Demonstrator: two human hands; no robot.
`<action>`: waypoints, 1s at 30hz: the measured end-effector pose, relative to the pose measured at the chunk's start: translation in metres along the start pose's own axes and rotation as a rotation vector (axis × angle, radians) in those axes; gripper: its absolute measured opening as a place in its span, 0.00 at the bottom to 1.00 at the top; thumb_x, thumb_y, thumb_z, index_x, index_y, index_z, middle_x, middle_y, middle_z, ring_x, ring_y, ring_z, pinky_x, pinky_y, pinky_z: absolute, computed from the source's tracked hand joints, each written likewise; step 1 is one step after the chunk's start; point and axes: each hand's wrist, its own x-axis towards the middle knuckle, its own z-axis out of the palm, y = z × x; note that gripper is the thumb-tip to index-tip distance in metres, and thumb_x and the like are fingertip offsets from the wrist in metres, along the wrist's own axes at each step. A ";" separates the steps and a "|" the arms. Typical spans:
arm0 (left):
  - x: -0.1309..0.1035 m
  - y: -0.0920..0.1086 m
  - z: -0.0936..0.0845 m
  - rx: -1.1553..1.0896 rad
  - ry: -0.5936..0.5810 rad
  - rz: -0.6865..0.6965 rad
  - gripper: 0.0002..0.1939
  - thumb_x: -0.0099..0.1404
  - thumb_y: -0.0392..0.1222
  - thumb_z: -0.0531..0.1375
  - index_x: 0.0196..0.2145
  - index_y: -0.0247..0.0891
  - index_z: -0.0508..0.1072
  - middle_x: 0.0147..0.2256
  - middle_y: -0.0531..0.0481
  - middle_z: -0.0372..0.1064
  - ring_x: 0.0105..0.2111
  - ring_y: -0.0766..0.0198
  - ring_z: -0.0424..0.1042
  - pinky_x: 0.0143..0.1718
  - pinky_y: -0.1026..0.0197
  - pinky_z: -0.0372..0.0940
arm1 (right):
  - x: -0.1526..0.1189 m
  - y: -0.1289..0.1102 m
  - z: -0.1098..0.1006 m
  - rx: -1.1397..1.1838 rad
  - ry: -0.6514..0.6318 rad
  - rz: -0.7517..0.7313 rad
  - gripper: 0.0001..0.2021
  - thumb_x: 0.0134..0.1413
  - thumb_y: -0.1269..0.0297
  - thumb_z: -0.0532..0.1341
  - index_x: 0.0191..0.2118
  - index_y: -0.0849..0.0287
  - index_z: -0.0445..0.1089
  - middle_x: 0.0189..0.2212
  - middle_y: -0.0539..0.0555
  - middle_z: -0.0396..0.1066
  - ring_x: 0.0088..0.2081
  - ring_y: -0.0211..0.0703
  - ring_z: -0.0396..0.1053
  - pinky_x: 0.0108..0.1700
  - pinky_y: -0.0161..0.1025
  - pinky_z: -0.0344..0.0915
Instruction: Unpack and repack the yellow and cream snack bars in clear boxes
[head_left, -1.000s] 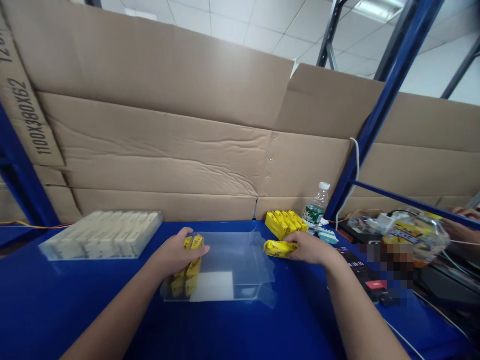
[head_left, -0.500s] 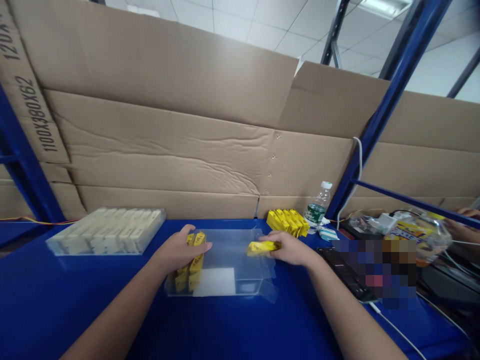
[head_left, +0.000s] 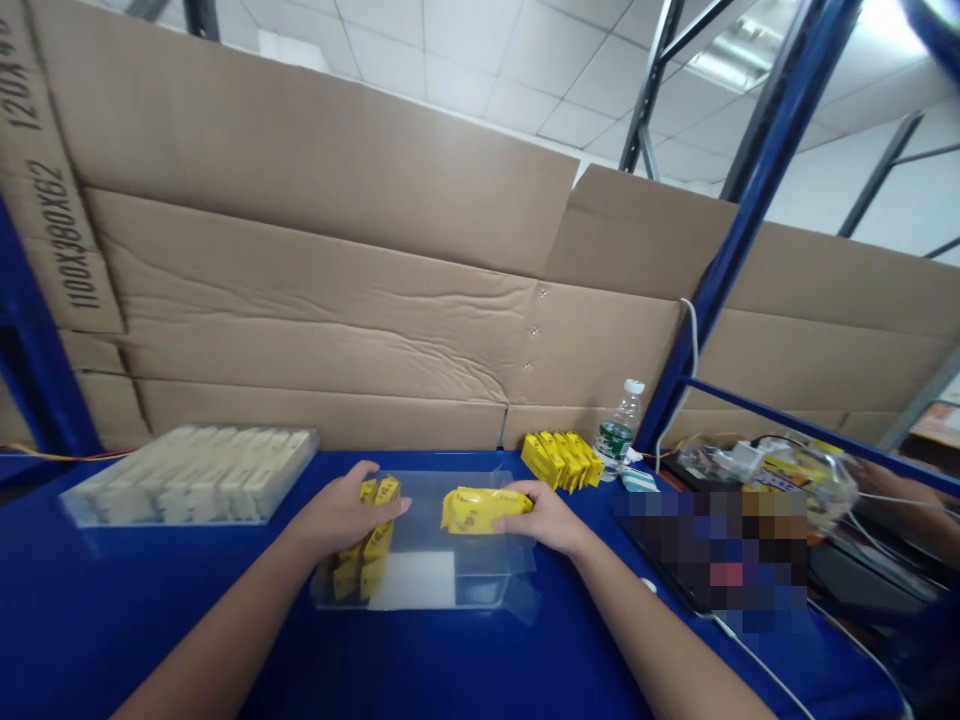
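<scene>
In front of me a clear plastic box (head_left: pixel 480 590) lies on the blue table, with several yellow packets (head_left: pixel 376 550) standing in its left end. My left hand (head_left: pixel 349 515) rests at the box's left side, its thumb and fingers around the tops of those packets. Over the right part of the box, my right hand (head_left: pixel 546 515) pinches a single yellow packet (head_left: pixel 480 510) by its right end, its flat side turned toward me.
Back left stands a clear box of pale packets (head_left: pixel 195 475). Several yellow packets (head_left: pixel 562 460) are lined up beside a water bottle (head_left: pixel 619 430). A phone (head_left: pixel 660 555), cables and a plastic jar (head_left: pixel 802 490) are on the right, near another person's hand (head_left: pixel 892 500).
My right hand has moved left over the box with its packet, which is now turned broad side toward me. The whole view has shifted slightly. My left hand stays on the packets.
</scene>
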 end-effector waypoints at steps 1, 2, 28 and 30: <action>0.000 0.000 -0.001 0.003 -0.009 -0.008 0.46 0.50 0.71 0.61 0.58 0.36 0.65 0.50 0.34 0.75 0.48 0.46 0.76 0.48 0.52 0.69 | 0.001 0.000 0.007 0.009 0.012 -0.017 0.31 0.36 0.44 0.73 0.43 0.62 0.75 0.35 0.54 0.76 0.34 0.45 0.72 0.39 0.41 0.70; 0.001 -0.001 -0.002 0.006 -0.018 -0.016 0.46 0.50 0.71 0.61 0.58 0.36 0.65 0.50 0.34 0.74 0.48 0.46 0.75 0.48 0.52 0.68 | 0.002 -0.001 0.012 0.010 0.020 -0.031 0.33 0.36 0.43 0.72 0.46 0.61 0.74 0.37 0.54 0.76 0.36 0.45 0.72 0.40 0.41 0.70; -0.006 0.006 0.008 0.020 -0.073 0.044 0.46 0.54 0.72 0.58 0.61 0.39 0.61 0.56 0.35 0.68 0.55 0.45 0.69 0.55 0.50 0.64 | -0.009 -0.037 0.070 -0.627 0.157 -0.219 0.11 0.60 0.56 0.58 0.33 0.59 0.70 0.31 0.55 0.73 0.34 0.46 0.70 0.38 0.41 0.56; -0.008 0.008 0.013 0.012 -0.080 0.048 0.45 0.54 0.73 0.58 0.61 0.41 0.61 0.56 0.36 0.67 0.55 0.45 0.70 0.55 0.49 0.64 | -0.013 -0.043 0.070 -0.599 0.067 -0.269 0.08 0.58 0.58 0.60 0.36 0.58 0.70 0.33 0.53 0.73 0.36 0.45 0.69 0.39 0.41 0.57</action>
